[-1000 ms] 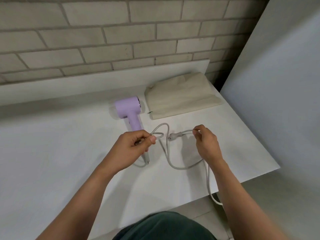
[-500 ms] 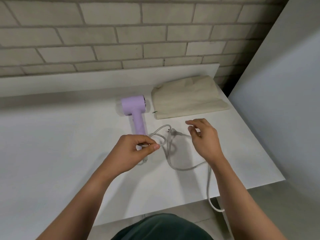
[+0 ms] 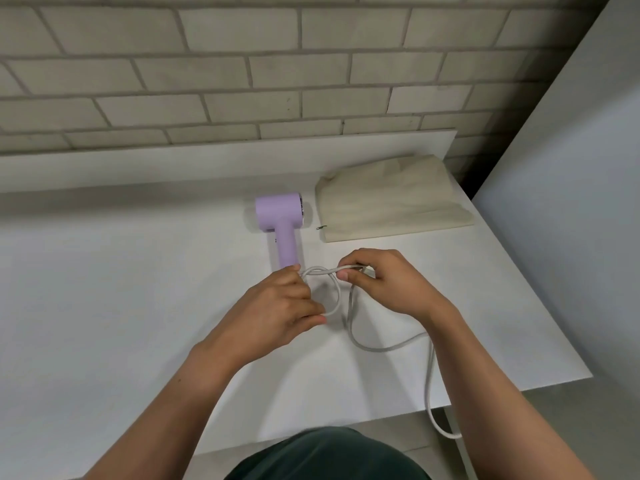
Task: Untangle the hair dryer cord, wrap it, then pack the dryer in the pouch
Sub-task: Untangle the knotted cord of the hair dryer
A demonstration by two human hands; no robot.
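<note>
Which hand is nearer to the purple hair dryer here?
Left. The left hand sits at the handle end of the hair dryer, pinching the cord; the right hand holds the cord farther right, in front of the pouch.

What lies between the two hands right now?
Head view: a loop of the pale grey dryer cord bridges left hand and right hand, over white tabletop.
</note>
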